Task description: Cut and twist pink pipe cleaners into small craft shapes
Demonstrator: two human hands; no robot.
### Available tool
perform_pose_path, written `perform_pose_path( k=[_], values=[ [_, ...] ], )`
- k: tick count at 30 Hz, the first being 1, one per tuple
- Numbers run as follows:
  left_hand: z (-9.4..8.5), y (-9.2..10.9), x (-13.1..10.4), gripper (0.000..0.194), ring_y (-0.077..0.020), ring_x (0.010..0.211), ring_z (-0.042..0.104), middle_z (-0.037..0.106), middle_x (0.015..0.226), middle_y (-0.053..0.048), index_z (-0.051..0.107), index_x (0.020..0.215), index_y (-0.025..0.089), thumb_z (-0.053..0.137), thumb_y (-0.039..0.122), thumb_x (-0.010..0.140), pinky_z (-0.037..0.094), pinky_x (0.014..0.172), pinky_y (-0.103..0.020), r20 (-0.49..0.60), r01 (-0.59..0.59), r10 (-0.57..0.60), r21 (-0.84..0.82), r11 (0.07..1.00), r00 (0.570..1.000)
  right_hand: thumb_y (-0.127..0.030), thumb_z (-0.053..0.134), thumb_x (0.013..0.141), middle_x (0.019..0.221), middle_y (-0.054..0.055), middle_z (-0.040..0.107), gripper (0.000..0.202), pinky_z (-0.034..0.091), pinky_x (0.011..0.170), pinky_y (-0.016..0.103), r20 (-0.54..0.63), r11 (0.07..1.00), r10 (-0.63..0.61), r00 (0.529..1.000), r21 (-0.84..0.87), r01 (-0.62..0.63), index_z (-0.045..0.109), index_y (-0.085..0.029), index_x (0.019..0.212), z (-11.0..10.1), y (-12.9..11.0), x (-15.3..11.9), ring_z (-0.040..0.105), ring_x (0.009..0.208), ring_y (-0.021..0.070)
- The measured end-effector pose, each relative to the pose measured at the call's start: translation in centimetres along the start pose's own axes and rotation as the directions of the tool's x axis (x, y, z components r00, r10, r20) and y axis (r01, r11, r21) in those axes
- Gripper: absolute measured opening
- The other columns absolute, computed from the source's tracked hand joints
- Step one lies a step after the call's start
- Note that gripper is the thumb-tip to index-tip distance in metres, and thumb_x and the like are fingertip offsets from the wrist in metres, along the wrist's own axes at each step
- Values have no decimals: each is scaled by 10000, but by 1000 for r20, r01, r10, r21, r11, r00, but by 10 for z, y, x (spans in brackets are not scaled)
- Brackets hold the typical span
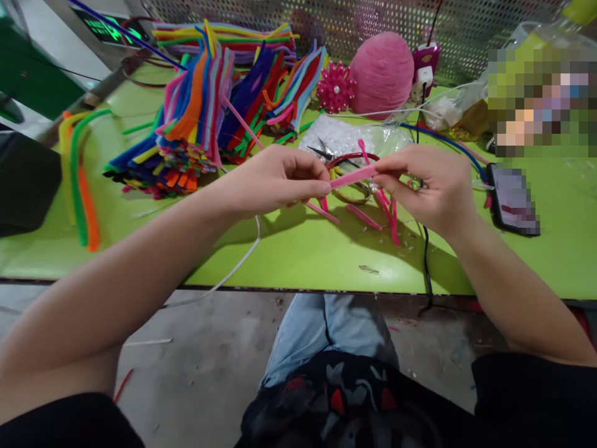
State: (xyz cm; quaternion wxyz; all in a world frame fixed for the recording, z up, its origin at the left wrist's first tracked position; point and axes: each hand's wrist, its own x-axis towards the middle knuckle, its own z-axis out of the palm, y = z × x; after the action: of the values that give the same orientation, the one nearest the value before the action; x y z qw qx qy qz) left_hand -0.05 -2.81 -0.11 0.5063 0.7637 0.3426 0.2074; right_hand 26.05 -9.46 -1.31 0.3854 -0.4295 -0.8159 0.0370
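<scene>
Between my two hands a pink pipe cleaner (353, 177) is stretched over the green table. My left hand (284, 177) pinches its left part, and a longer pink length runs up and left from behind that hand. The right end sits between the thumb and fingertips of my right hand (426, 183). Below lie several short pink pipe cleaner pieces (364, 217). Partly hidden behind the held piece are scissors (357, 193) with dark red handles. A pink beaded flower (336, 88) stands at the back, beside a pink fuzzy ball of yarn-like strands (382, 74).
Bundles of coloured pipe cleaners (196, 118) fill the back left. Loose green, orange and yellow ones (84, 186) hang toward the left. A phone (513, 199) lies at the right, near a black cable (426, 249). A clear bag of beads (336, 134) lies behind my hands.
</scene>
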Motion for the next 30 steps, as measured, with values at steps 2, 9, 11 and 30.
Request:
perform_pose_path(
  k=[2, 9, 11, 30],
  values=[
    [-1, 0, 1, 135, -70, 517, 487, 630, 633, -14, 758, 765, 156, 782, 281, 808, 356, 477, -193, 45, 18, -17, -9, 1000, 999, -350, 650, 1029, 1011, 53, 800, 194, 596, 875, 364, 26, 998, -39, 999, -51, 40, 803, -247, 1089, -2, 1, 0, 748, 932, 208],
    [-1, -1, 1, 97, -73, 512, 474, 592, 604, -7, 753, 743, 164, 767, 241, 799, 344, 474, -198, 72, 5, 1, -84, 996, 997, -359, 632, 1051, 1001, 44, 812, 212, 597, 892, 359, 70, 993, -71, 995, -89, 77, 812, -261, 1103, -5, 2, 0, 765, 960, 215],
    [-1, -1, 1, 94, -70, 505, 465, 588, 598, -4, 756, 737, 164, 766, 231, 802, 332, 473, -197, 83, 6, 0, -66, 998, 997, -348, 629, 1054, 979, 36, 812, 206, 598, 879, 351, 60, 992, -91, 994, -87, 96, 816, -268, 1082, -7, 1, -1, 768, 944, 208],
    [-3, -1, 1, 104, -65, 524, 465, 590, 621, 12, 771, 838, 150, 765, 252, 854, 330, 503, -202, 139, 16, -23, 55, 998, 990, -386, 611, 1067, 996, 17, 813, 233, 589, 872, 303, 128, 986, -119, 985, -97, 132, 812, -282, 1123, -9, -2, -4, 765, 953, 180]
  ],
)
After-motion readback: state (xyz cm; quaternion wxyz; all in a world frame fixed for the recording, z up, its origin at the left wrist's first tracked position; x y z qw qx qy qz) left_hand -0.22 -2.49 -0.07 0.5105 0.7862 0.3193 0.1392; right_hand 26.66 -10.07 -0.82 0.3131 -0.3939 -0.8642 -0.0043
